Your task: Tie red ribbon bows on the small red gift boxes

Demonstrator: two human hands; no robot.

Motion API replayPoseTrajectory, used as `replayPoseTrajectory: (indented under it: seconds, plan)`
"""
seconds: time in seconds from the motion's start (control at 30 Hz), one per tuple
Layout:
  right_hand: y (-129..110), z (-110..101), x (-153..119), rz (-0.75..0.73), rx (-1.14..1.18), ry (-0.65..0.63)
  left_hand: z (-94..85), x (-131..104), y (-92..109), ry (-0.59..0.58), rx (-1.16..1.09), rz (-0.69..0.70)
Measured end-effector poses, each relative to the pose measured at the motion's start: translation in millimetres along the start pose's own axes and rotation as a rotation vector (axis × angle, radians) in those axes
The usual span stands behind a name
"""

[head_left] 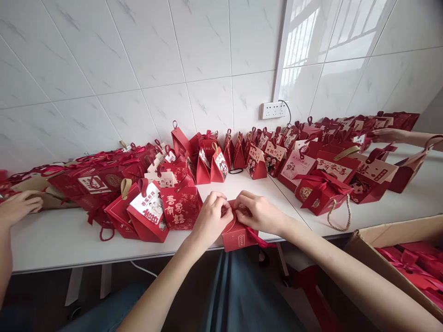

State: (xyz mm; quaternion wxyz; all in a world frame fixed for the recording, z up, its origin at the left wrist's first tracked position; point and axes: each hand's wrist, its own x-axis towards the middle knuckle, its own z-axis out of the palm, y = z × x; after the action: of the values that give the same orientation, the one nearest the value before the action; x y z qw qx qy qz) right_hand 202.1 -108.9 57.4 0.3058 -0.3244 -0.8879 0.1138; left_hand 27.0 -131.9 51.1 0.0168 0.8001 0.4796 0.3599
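Observation:
A small red gift box [238, 240] with a printed front panel sits at the front edge of the table, between my hands. My left hand [212, 222] is closed, thumb and index finger pinched at the box's upper left side. From the other side my right hand [258, 213] curls over the box top, its fingertips pressed on it. A magenta ribbon [259, 238] trails from the box's right side, below my right hand. My fingers partly hide the box top. Just left of my left hand stands a red box with white lettering [180, 210].
Rows of red gift boxes [256, 161] line the white table [221, 188]. A red box with rope handle [321, 196] stands right. A cardboard carton [380, 235] at lower right holds more red boxes. Other people's hands reach in at left [22, 205] and right [389, 135].

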Motion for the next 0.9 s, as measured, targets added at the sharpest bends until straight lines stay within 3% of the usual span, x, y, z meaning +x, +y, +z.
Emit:
replayPoseTrajectory:
  seconds: [0.3, 0.6, 0.77, 0.9]
  plan:
    - [13, -1, -4, -0.015, -0.098, 0.052, -0.4, 0, -4, 0.01, -0.029, -0.029]
    - [5, -3, -1, -0.118, -0.258, 0.018, 4.9, 0, -8, 0.001, -0.166, -0.124]
    - [11, -5, 0, -0.1, -0.1, 0.036, 4.2, -2, -9, 0.023, -0.158, -0.202]
    - [8, -5, 0, -0.086, -0.041, 0.048, 5.9, -2, -9, 0.028, -0.173, -0.163]
